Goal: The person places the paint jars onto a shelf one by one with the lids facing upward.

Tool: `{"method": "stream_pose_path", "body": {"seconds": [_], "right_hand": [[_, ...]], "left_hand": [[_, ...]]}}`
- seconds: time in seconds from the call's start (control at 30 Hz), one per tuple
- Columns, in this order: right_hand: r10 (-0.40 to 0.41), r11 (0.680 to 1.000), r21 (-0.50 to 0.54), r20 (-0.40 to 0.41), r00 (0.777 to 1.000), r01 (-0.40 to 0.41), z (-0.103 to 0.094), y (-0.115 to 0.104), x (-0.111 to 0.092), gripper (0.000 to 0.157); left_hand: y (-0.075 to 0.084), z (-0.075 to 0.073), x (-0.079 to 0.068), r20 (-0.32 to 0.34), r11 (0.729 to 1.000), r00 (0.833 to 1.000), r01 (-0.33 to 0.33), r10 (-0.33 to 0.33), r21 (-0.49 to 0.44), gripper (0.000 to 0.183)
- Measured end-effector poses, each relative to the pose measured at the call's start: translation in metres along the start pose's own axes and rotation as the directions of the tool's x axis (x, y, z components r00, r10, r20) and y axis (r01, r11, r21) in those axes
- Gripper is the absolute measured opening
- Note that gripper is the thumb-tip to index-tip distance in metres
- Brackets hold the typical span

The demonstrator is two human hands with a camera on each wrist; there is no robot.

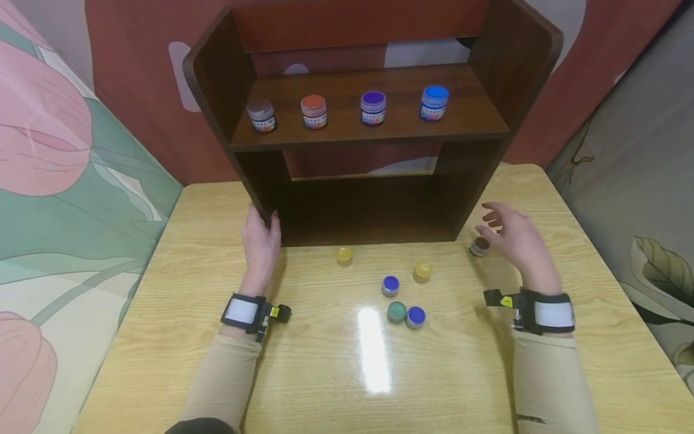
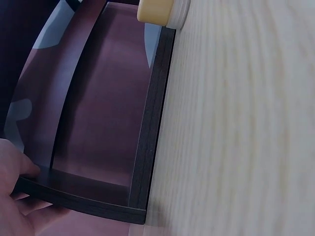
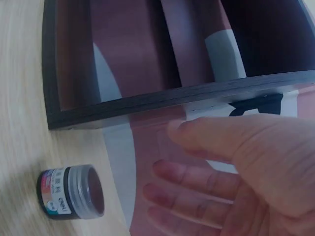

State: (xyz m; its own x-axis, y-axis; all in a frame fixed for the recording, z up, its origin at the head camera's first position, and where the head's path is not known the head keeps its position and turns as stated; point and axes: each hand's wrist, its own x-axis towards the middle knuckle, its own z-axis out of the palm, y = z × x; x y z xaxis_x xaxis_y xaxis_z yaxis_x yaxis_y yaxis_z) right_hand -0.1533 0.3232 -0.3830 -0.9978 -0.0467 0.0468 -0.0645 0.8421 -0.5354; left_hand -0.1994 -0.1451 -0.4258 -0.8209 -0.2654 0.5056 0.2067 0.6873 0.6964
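Observation:
A dark brown wooden shelf (image 1: 368, 226) stands at the back of the table. My left hand (image 1: 261, 244) grips the lower front of its left side panel, thumb on the inner face and fingers outside, as the left wrist view (image 2: 17, 189) also shows. To the right of the shelf, my right hand (image 1: 517, 241) hovers with fingers spread and slightly bent, holding nothing. Just beside it on the table stands a small paint jar with a dark brown lid (image 1: 479, 246); in the right wrist view this jar (image 3: 71, 191) is apart from the fingers.
On the upper board stand a grey-brown jar (image 1: 262, 116), a red jar (image 1: 314, 112), a purple jar (image 1: 373, 108) and a blue jar (image 1: 434, 103). Before the shelf are yellow jars (image 1: 344, 256) (image 1: 422, 272), blue-lidded jars (image 1: 390, 286) (image 1: 415, 316) and a green jar (image 1: 397, 311).

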Motion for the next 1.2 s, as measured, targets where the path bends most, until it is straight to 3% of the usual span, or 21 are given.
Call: {"method": "stream_pose_path", "body": {"seconds": [0.37, 0.57, 0.73, 0.9, 1.2], "right_hand": [[0.034, 0.995, -0.097, 0.117, 0.993, -0.023, 0.006, 0.009, 0.002, 0.052], [0.114, 0.989, -0.116, 0.232, 0.966, -0.089, 0.006, 0.013, 0.004, 0.062], [0.145, 0.984, -0.139, 0.285, 0.948, -0.109, 0.009, 0.015, 0.004, 0.061], [0.152, 0.982, -0.150, 0.289, 0.945, -0.112, 0.012, 0.014, 0.004, 0.057], [0.064, 0.989, -0.142, 0.238, 0.969, -0.030, 0.020, 0.017, 0.006, 0.038]], "left_hand": [[0.002, -0.001, 0.000, -0.006, 1.000, 1.000, -0.018, 0.018, 0.006, 0.038], [0.002, -0.001, 0.000, 0.000, 1.000, 1.000, -0.012, 0.012, 0.014, 0.038], [0.001, -0.001, 0.000, 0.000, 0.999, 1.000, -0.014, 0.014, 0.030, 0.038], [0.001, -0.002, 0.000, 0.004, 0.999, 1.000, -0.012, 0.012, 0.031, 0.038], [0.002, -0.002, 0.000, 0.005, 1.000, 1.000, -0.010, 0.010, 0.024, 0.039]]}}
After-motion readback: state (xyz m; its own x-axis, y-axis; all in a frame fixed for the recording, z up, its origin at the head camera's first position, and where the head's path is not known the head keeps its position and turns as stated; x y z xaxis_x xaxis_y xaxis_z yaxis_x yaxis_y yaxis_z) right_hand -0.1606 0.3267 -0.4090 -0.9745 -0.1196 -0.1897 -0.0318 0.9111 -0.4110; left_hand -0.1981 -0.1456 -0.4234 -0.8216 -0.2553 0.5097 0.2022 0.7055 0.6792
